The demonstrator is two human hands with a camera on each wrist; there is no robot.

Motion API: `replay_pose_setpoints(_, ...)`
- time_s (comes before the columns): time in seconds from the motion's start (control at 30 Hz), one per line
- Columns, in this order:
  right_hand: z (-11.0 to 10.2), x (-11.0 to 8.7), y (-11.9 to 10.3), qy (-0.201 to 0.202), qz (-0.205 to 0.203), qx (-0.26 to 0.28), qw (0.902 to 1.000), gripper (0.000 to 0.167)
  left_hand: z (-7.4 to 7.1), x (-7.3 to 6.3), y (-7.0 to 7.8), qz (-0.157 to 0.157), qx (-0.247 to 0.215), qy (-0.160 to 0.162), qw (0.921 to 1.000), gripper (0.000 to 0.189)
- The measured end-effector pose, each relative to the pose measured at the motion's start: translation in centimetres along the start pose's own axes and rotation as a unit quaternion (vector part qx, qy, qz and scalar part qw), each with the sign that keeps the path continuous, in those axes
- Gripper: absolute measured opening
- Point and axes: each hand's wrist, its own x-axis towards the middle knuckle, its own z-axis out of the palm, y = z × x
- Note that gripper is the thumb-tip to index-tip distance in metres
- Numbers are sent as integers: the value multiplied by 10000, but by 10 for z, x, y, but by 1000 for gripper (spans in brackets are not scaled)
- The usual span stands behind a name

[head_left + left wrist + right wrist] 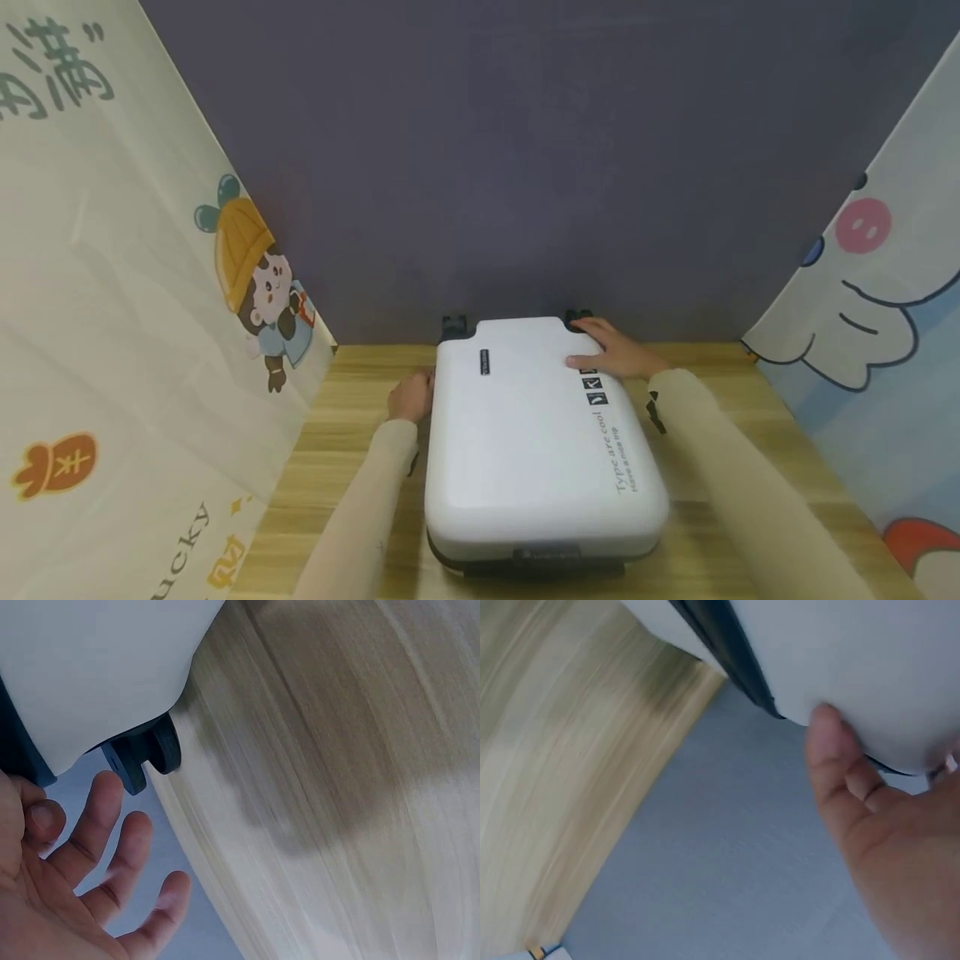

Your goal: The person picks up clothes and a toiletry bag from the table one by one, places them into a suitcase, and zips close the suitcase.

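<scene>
A white hard-shell suitcase [517,442] lies flat on the wooden table, its wheel end facing the dark backdrop. Beside its left flank, near the far corner, is my left hand [411,397]. In the left wrist view that hand [82,900] has its fingers spread and slightly bent, below the dark seam [26,742] and close to a black wheel [142,754]. My right hand [618,353] rests on the far right corner, thumb on the lid and fingertips by the other wheel [576,317]. The right wrist view has one finger [826,739] against the white shell.
Wood-grain tabletop [360,392] shows on both sides of the suitcase. A dark backdrop [510,167] rises behind the table's far edge. Printed cartoon curtains hang at the left [150,333] and right [832,308]. A black latch [547,553] sits on the suitcase's near side.
</scene>
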Motion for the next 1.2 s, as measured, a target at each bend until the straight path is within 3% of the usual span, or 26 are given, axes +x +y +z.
replay_pose_setpoints(0.23,2,17,5,265,256,-39,9993,90,-2,-2,2,4,16,75,10000,39)
replay_pose_setpoints(0.6,9,18,3,910,438,-272,9945,71,-6,0,1,183,244,102,9995,37)
replay_pose_setpoints(0.9,10,18,3,970,536,-438,9929,66,-6,-17,-4,627,364,367,9967,32)
replay_pose_setpoints(1.2,12,17,5,1030,518,-416,9925,65,-3,-37,-10,837,242,503,9949,40)
